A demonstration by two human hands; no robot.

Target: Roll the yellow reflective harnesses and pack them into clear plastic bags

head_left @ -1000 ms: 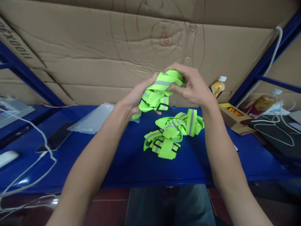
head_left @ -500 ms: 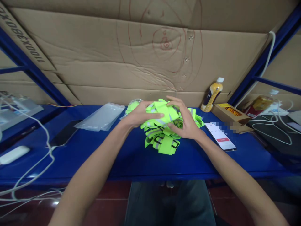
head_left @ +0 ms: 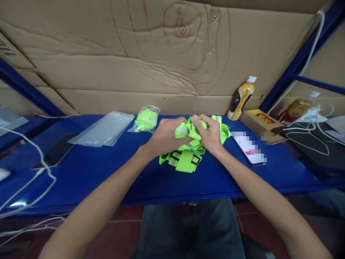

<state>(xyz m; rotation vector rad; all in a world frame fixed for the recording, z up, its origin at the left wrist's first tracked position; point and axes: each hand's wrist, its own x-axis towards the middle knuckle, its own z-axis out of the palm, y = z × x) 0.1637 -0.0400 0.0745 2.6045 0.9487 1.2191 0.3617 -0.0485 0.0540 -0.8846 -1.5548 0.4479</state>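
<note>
A neon-yellow reflective strap (head_left: pixel 182 130) with grey bands is bunched between my two hands over the middle of the blue shelf. My left hand (head_left: pixel 169 135) is closed round its left side, and the fingers partly hide it. On the right, my right hand (head_left: pixel 210 132) grips the same strap, thumb on top. Beneath and in front lie more neon straps (head_left: pixel 186 162) with black buckles, loosely piled. Behind my left hand sits a clear bag (head_left: pixel 147 119) holding a rolled neon strap.
Flat clear plastic bags (head_left: pixel 104 128) lie to the left, beside a dark phone (head_left: pixel 55 151) and white cables (head_left: pixel 40 151). To the right are a lit phone (head_left: pixel 249 149), a yellow drink bottle (head_left: pixel 241 99) and an open cardboard box (head_left: pixel 265 126). Cardboard (head_left: pixel 88 72) stands behind the shelf.
My hands have drawn closer together, squeezing the strap into a smaller bunch. The left hand now has its back upward. The view has shifted, and the bagged strap is uncovered.
</note>
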